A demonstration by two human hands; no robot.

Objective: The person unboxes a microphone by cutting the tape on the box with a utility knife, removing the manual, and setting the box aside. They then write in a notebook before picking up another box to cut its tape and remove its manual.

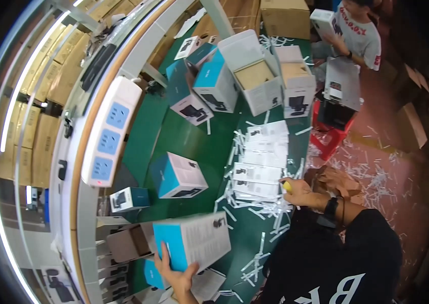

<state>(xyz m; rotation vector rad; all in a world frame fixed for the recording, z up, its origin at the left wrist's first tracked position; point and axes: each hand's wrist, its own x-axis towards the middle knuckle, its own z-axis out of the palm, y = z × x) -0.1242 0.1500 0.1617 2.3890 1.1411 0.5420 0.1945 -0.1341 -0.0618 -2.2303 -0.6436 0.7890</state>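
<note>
My left hand [178, 276] grips the lower side of a white and turquoise cardboard box [209, 238], fingers on its turquoise face and thumb on its white one. The box is tilted above the green table at the lower left. My right hand [298, 193] is closed at the right edge of a spread of printed white sheets [256, 173]. A small yellow thing [287, 186] shows at its fingertips; its kind cannot be made out. Another turquoise and white box [181, 176] stands farther up the table, with a smaller box [129, 198] beside it.
Several boxes, some with flaps up [255, 76], stand at the far end. White paper strips [260, 258] litter the green table [184, 137] and floor. A power strip [113, 131] runs along the left. A co-worker [356, 33] at the far right holds a white box [323, 21].
</note>
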